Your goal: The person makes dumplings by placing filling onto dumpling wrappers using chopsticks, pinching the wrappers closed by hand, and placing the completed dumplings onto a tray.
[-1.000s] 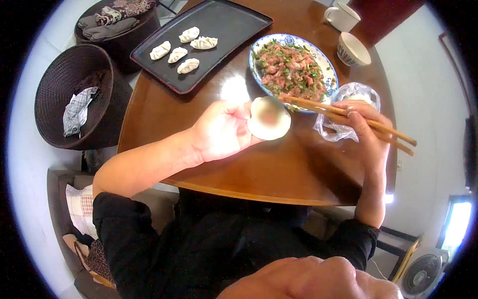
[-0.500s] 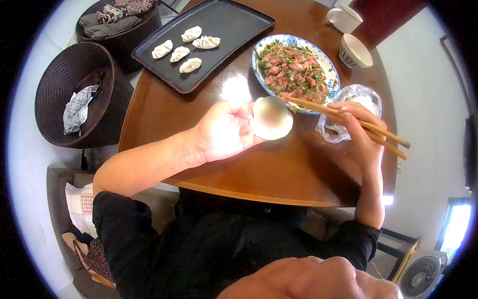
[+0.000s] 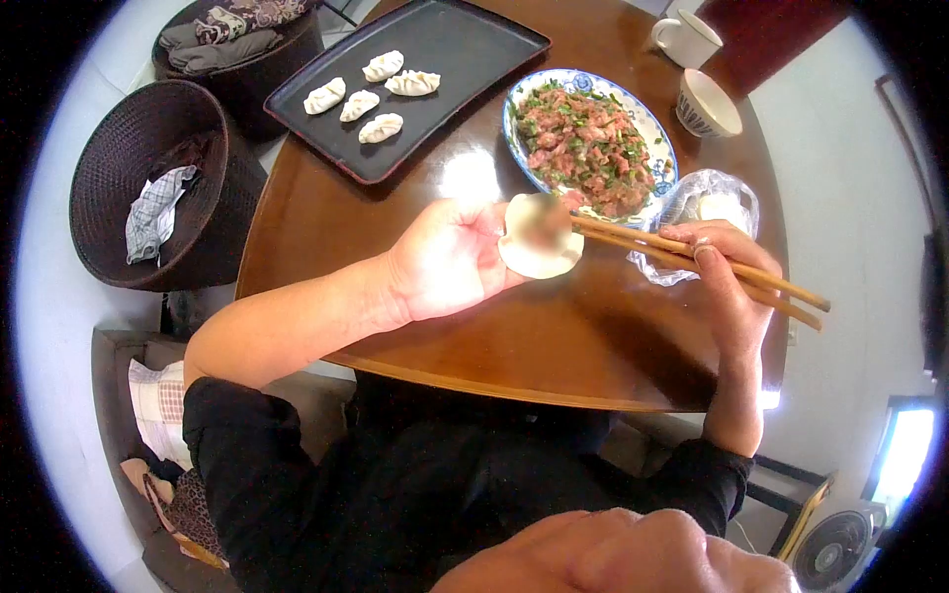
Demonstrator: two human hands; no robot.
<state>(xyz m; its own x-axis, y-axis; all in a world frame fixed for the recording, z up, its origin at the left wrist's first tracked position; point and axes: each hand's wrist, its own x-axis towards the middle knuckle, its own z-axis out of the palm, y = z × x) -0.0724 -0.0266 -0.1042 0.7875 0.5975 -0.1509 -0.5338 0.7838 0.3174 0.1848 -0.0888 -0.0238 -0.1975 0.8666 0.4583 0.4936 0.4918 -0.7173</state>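
Note:
A round dumpling wrapper (image 3: 539, 259) rests on the fingers of my left hand (image 3: 445, 259), held at its edge. Blurred meat shows on the upper part of the wrapper. My right hand (image 3: 730, 282) grips a pair of wooden chopsticks (image 3: 638, 239), their tips at the wrapper's right edge. Just beyond is an oval blue-and-white plate (image 3: 514, 138) of minced meat with chopped greens (image 3: 583, 143). Close to my right hand lies a clear plastic bag (image 3: 746, 198) with something white inside, partly hidden.
A black tray (image 3: 465, 59) at the upper left bears several pleated dumplings (image 3: 381, 127). A white mug (image 3: 689, 42) and a patterned bowl (image 3: 708, 107) stand at the table's far right. Dark woven baskets (image 3: 94, 193) with cloth are left of the wooden table (image 3: 474, 366).
The chopsticks have moved from the plate's edge to the wrapper, and meat now shows on it. My right hand has shifted slightly right and down. My left hand is nearly still.

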